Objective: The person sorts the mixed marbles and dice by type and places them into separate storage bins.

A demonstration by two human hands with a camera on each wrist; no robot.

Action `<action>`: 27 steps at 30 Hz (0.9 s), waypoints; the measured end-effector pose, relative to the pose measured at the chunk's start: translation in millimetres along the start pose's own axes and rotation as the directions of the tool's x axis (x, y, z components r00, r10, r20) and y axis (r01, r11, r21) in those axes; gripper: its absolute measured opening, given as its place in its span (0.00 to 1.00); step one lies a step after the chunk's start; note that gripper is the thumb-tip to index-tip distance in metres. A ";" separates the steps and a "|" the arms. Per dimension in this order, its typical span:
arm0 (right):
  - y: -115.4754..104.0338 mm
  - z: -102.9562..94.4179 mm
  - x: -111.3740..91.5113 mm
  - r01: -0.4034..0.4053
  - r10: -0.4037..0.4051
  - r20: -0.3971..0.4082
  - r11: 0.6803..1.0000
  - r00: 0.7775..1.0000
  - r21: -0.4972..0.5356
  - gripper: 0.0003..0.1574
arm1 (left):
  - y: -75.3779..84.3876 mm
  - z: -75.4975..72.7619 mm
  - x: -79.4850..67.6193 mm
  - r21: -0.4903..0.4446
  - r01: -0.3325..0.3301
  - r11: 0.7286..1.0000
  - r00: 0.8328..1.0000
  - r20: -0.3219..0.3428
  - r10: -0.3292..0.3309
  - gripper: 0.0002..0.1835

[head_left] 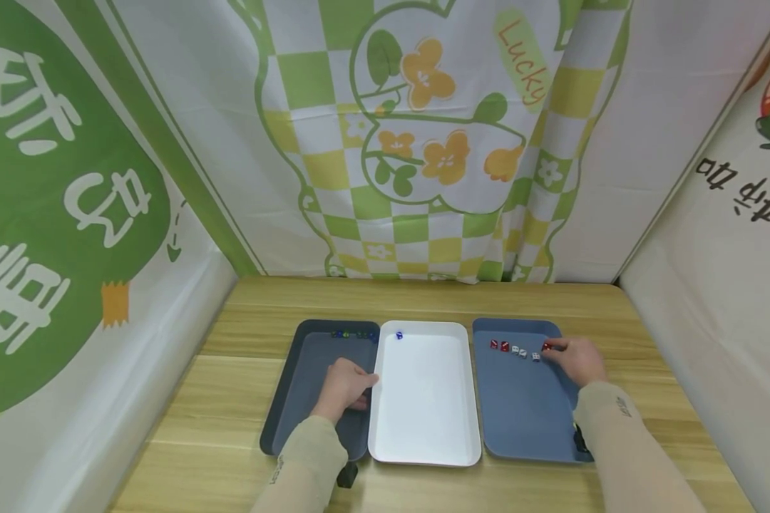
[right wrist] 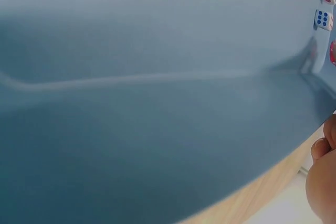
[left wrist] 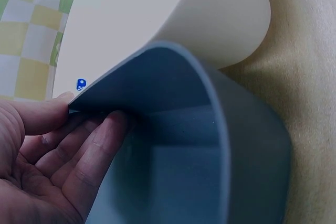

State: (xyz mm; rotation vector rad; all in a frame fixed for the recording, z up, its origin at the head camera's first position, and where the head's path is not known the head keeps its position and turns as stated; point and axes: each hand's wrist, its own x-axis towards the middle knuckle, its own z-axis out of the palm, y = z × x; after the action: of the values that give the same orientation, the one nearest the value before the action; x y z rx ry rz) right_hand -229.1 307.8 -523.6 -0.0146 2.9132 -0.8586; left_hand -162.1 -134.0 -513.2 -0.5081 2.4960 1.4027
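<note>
My right hand (head_left: 577, 360) pinches a red die (head_left: 546, 346) between thumb and fingertips at the far right corner of the blue tray (head_left: 526, 420). To its left, along the far end, runs a row of red dice (head_left: 504, 346) and white dice (head_left: 535, 356). The right wrist view catches white dice (right wrist: 324, 19) and part of the hand (right wrist: 323, 177) at its edge. My left hand (head_left: 346, 388) holds the rim of the dark grey tray (left wrist: 223, 129), thumb over the edge and fingers inside. A small blue-and-white piece (head_left: 399, 335) lies in the white tray (head_left: 423, 406).
Small blue, green and yellow pieces (head_left: 353, 334) line the far end of the dark grey tray. All three trays stand side by side on a wooden table (head_left: 186, 442). Behind hangs a checkered curtain (head_left: 423, 242), with printed cloths at both sides.
</note>
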 end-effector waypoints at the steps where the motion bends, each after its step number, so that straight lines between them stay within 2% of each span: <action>1: -0.8 -0.4 -0.3 -0.001 0.001 0.002 1.000 1.000 -0.003 0.23 | -0.1 0.0 -0.1 0.002 -0.004 1.000 1.000 0.000 0.004 0.12; 9: -0.3 -1.0 1.2 -0.007 0.008 0.018 0.999 1.000 -0.048 0.23 | -0.4 0.3 0.1 0.005 0.003 1.000 1.000 -0.001 -0.003 0.12; 14: 0.2 -1.1 0.8 0.003 -0.002 0.017 0.999 1.000 -0.042 0.25 | -1.1 0.6 0.8 -0.002 -0.003 1.000 1.000 -0.001 0.003 0.12; 19: 0.4 -1.5 -1.2 -0.028 0.028 -0.003 0.999 1.000 0.045 0.28 | -1.6 0.6 1.2 -0.003 0.006 1.000 1.000 0.001 -0.006 0.12; 23: -1.3 -5.0 0.6 -0.051 0.055 -0.032 0.990 0.998 0.131 0.36 | -1.3 0.7 1.8 0.011 0.003 1.000 1.000 0.000 -0.003 0.12; 27: -11.1 -11.1 5.0 -0.035 0.039 -0.030 0.991 0.999 0.130 0.40 | -0.7 0.3 1.6 0.018 0.004 1.000 1.000 -0.001 -0.004 0.12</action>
State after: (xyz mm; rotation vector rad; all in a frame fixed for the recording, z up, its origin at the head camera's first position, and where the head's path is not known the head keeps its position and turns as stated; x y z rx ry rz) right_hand -235.5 304.3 -508.7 0.0635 2.8706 -1.0494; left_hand -163.3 -134.4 -514.5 -0.5103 2.5042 1.3779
